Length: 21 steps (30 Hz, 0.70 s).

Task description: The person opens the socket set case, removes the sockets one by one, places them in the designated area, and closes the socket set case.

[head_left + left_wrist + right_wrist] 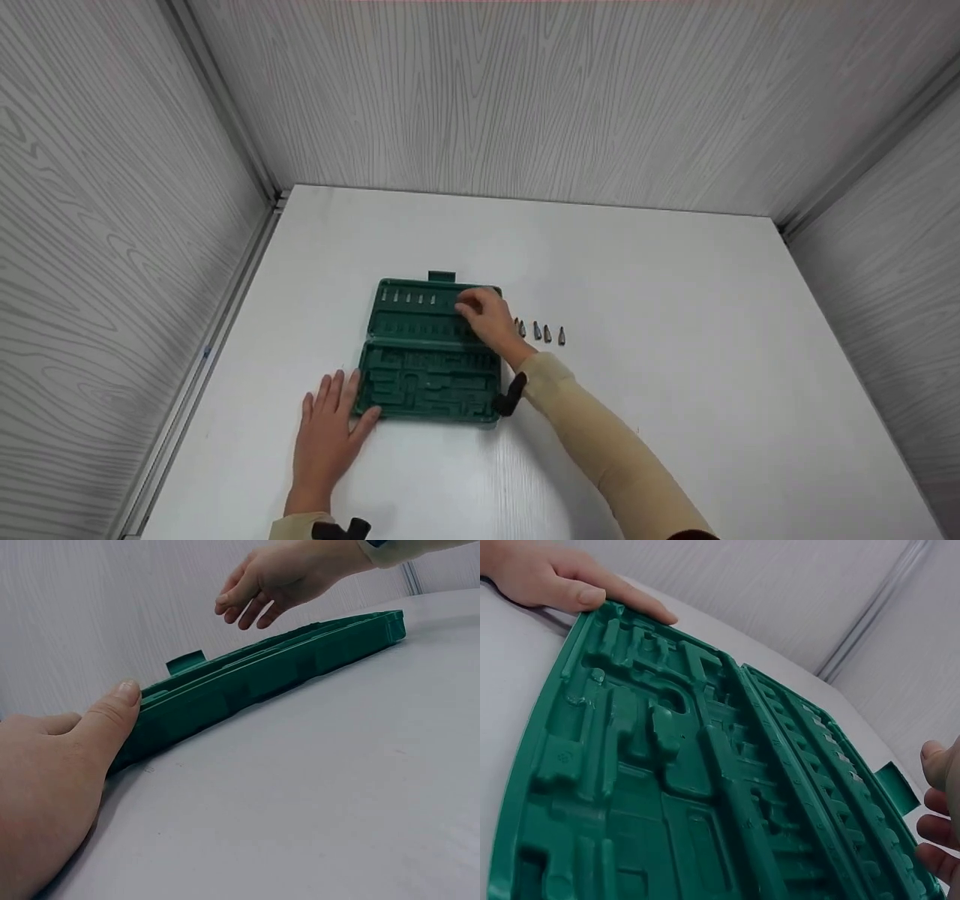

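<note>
A green plastic bit case (427, 382) lies unfolded on the table, with moulded recesses in both halves. Several small metal screwdriver bits (408, 298) sit in a row in the far half's upper slots. My left hand (326, 435) rests at the near left corner, its thumb on the front edge and its fingers straight along the side. Over the right part of the far half hovers my right hand (486, 315), fingers loosely bent. The right wrist view shows its thumb (934, 765) apart from the fingers; no bit shows in it.
Several loose bits (547, 334) lie on the white table (675, 360) to the right of the case, partly hidden by the right hand. A latch tab (442, 276) sticks out from the case's far edge. Grey wood-grain walls (480, 97) enclose the table.
</note>
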Motion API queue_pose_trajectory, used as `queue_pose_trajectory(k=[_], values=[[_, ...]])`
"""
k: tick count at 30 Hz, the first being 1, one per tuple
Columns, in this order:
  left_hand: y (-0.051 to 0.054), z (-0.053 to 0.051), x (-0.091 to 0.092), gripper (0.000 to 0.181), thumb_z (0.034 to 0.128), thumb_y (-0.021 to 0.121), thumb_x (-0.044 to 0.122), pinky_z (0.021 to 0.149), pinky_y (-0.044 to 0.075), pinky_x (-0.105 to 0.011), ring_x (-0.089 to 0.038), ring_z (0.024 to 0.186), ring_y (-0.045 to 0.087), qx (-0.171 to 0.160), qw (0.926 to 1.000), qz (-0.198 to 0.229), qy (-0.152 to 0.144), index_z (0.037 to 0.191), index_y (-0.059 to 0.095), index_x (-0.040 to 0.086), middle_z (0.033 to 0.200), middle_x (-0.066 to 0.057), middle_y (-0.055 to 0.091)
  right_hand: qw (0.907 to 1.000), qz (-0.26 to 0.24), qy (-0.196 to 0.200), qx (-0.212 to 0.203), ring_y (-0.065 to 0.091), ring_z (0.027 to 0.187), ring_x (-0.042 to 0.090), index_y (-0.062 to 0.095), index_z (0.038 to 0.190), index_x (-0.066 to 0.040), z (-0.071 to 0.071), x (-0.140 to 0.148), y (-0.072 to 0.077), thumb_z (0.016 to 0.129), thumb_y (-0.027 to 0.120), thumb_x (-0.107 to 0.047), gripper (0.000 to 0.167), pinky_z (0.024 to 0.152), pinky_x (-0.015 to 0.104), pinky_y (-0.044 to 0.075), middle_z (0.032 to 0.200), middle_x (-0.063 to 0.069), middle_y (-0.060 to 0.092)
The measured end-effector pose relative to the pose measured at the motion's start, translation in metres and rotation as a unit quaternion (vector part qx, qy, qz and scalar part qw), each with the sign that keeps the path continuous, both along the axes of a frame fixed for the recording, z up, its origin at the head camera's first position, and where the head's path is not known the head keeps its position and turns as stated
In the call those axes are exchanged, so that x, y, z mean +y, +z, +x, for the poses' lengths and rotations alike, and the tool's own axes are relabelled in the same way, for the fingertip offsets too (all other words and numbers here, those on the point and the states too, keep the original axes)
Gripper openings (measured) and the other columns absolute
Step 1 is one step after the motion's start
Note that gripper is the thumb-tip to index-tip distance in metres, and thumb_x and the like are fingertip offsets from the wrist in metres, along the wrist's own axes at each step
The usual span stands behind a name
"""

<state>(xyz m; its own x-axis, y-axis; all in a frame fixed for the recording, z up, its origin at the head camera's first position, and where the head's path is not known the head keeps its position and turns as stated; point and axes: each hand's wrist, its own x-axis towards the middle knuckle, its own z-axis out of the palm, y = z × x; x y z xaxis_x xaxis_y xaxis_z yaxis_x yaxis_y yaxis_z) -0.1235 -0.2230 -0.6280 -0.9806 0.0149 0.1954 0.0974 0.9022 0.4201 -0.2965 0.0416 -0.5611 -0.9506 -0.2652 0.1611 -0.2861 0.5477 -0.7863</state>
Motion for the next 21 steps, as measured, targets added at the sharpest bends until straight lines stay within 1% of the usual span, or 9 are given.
queue_pose_trajectory(k=[5,8,14,21], values=[[0.0,0.001,0.0,0.074,0.0903,0.042,0.061,0.11,0.009,-0.052,-0.032,0.139,0.016,0.005,1.0,0.0,-0.002,0.149,0.023,0.021,0.15,-0.013,0.027,0.9997,0.018,0.017,0.005,0.055,0.094,0.015,0.062,0.115,-0.005,-0.006,-0.016,0.002,0.093,0.059,-0.021,0.027,0.081,0.031,0.047,0.104,0.004,0.057],[0.0,0.0,0.0,0.074,0.0903,0.043,0.06,0.11,0.01,-0.052,-0.032,0.139,0.017,0.01,0.9999,-0.001,-0.004,0.149,0.023,0.02,0.15,-0.014,0.027,0.9988,0.044,0.02,0.005,0.054,0.098,0.016,0.061,0.116,-0.005,-0.012,-0.025,0.001,0.093,0.059,-0.019,0.027,0.084,0.031,0.046,0.106,0.005,0.057],[-0.001,0.001,0.0,0.074,0.0903,0.042,0.061,0.11,0.009,-0.051,-0.031,0.139,0.016,0.009,0.9999,-0.005,-0.002,0.149,0.024,0.02,0.15,-0.013,0.027,0.9961,0.079,0.031,-0.024,0.049,0.109,0.02,0.057,0.124,-0.005,-0.022,-0.037,-0.002,0.093,0.058,-0.019,0.034,0.091,0.035,0.044,0.116,0.009,0.054],[-0.002,0.001,-0.003,0.074,0.0903,0.041,0.061,0.111,0.007,-0.05,-0.03,0.139,0.015,0.005,1.0,-0.005,-0.002,0.149,0.022,0.021,0.151,-0.011,0.026,0.9946,0.098,0.021,-0.028,0.047,0.112,0.024,0.057,0.126,-0.006,-0.027,-0.044,-0.008,0.094,0.057,-0.022,0.035,0.092,0.039,0.042,0.12,0.011,0.053]])
